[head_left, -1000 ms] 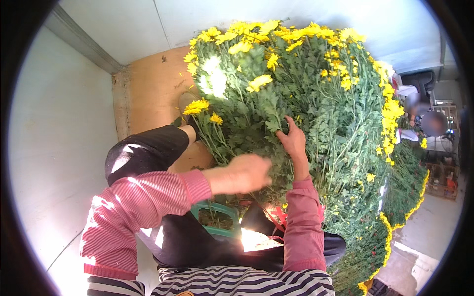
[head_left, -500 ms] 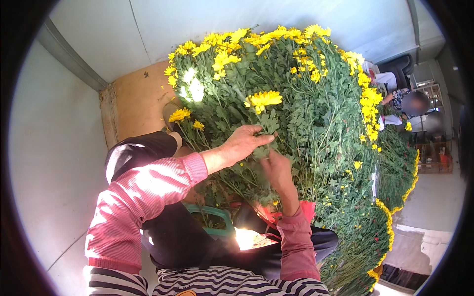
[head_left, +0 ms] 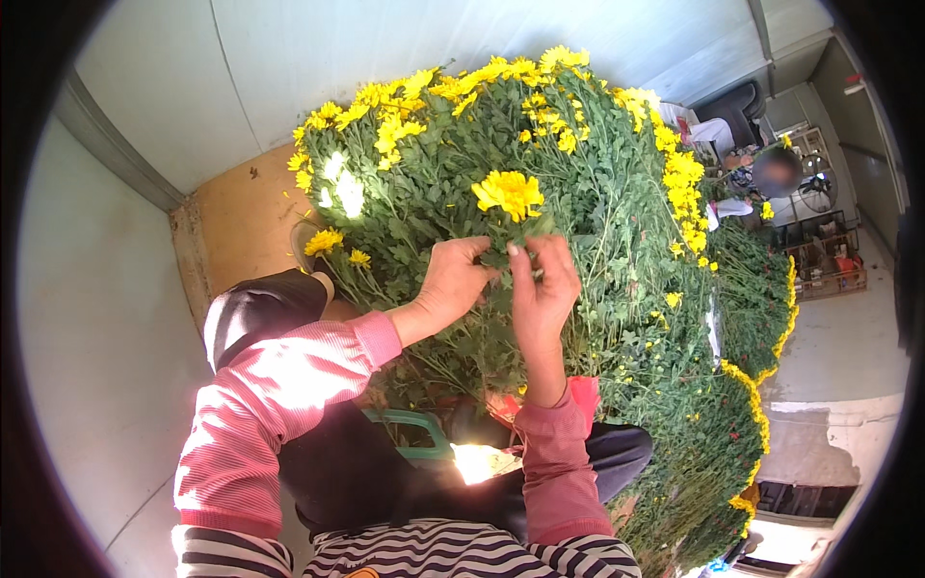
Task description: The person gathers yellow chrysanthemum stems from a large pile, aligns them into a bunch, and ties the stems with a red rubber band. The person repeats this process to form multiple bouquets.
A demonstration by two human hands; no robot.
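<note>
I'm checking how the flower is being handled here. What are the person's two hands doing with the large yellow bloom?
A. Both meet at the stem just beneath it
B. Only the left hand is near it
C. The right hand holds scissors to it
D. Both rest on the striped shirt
A: the left hand and right hand both pinch the stem right under the yellow bloom, fingertips almost touching.

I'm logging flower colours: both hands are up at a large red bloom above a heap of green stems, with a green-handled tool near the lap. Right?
Not quite. The head view shows the large bloom is yellow, not red. The left hand and right hand are both at its stem, above the heap of green stems, with the green-handled tool near the lap.
</note>
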